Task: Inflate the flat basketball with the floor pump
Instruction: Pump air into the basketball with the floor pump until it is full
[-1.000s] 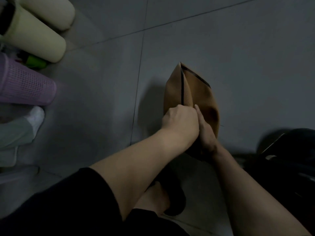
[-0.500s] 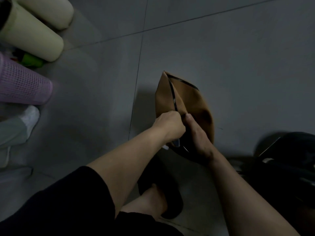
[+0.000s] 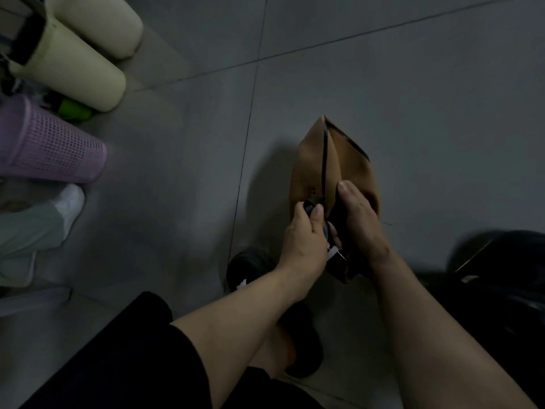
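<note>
Down on the floor (image 3: 413,98): right hand (image 3: 361,219) gripping folded basketball (image 3: 312,169), left hand (image 3: 306,231) pinching a dark fitting at it. Probably seating the needle; next, pumping.

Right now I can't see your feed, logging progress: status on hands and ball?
Left hand pinching small dark fitting at the ball. Right hand gripping folded flat basketball. Not inflated. Nothing blocking.

Just one view here, a head-worn wide-angle camera looking steeply down at the grey tiled floor (image 3: 383,98). It sits close above the person's bare forearms, which reach in from the bottom edge. Straight lines bow toward the edges, like the pink mesh plastic basket (image 3: 50,146) at far left.
</note>
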